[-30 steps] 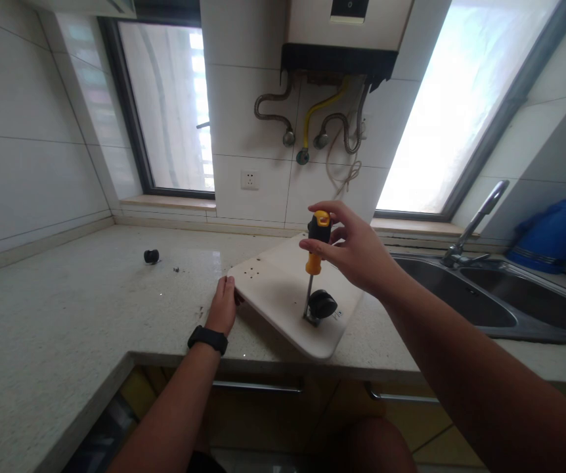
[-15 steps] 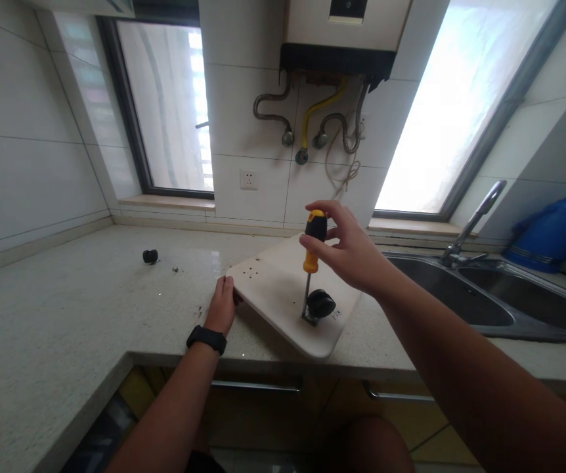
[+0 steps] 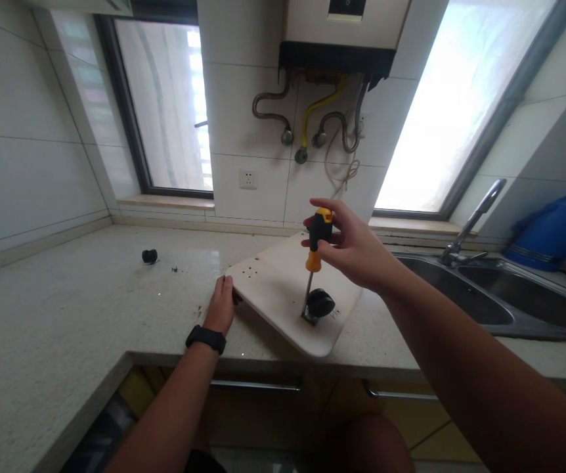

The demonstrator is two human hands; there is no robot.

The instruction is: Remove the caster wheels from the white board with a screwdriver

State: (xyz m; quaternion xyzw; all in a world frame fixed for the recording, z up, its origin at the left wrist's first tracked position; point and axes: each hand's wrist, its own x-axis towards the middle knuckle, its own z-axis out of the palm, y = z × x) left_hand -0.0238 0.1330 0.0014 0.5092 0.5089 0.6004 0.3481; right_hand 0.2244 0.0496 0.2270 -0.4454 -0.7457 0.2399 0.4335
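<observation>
A yellow and black screwdriver [image 3: 320,231] is held in my right hand [image 3: 349,243], its handle tilted slightly to the right. The shaft's tip meets the small mounting plate of a black caster wheel [image 3: 321,303]. That caster sits on a whitish board [image 3: 273,292] with rounded corners, which lies at an angle on the countertop. My left hand [image 3: 222,306], with a black band at the wrist, grips the board's left corner; its thumb is mostly hidden. Several small holes show in the board near that corner.
A loose black caster [image 3: 150,256] lies on the countertop [image 3: 90,295] at the left, with small dark bits [image 3: 174,269] beside it. A double sink [image 3: 450,289] with a faucet [image 3: 475,220] is at the right, a blue bag-like item [image 3: 549,230] behind it. The counter's front edge runs close below the board.
My right hand has shifted its fingers around the screwdriver handle, and the handle leans a little further right. The board, caster and left hand stay in place.
</observation>
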